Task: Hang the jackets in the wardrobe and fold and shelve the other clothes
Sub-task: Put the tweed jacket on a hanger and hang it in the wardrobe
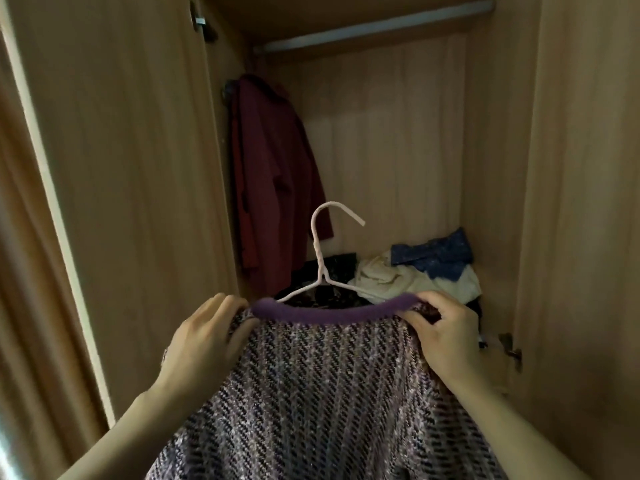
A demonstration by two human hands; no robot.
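So I'm looking down from the head cam into the open wardrobe (398,140), both doors swung out to the sides. I've got the purple knit jacket (329,393) held up in front of the opening, already threaded onto a pale wire hanger (320,252) whose hook sticks up above the collar and isn't on anything. My left hand (204,337) has its grip clamped on the left shoulder of the jacket, fingers curled over the fabric right next to the solid purple collar band. My right hand (446,332) is doing the same on the right shoulder, fingers pinching the knit at the end of the collar. The rest of the jacket drapes down between my forearms and out of the bottom of the view.

Inside, the rail (374,27) runs across the top of the wardrobe, well above the hanger hook. A dark red coat (273,174) hangs at the back left corner, by the left wall. On the wardrobe floor toward the back right corner there's a messy heap: a cream garment (398,278) with a blue patterned piece (436,252) on top, and something dark (332,268) beside them, directly behind the hanger.
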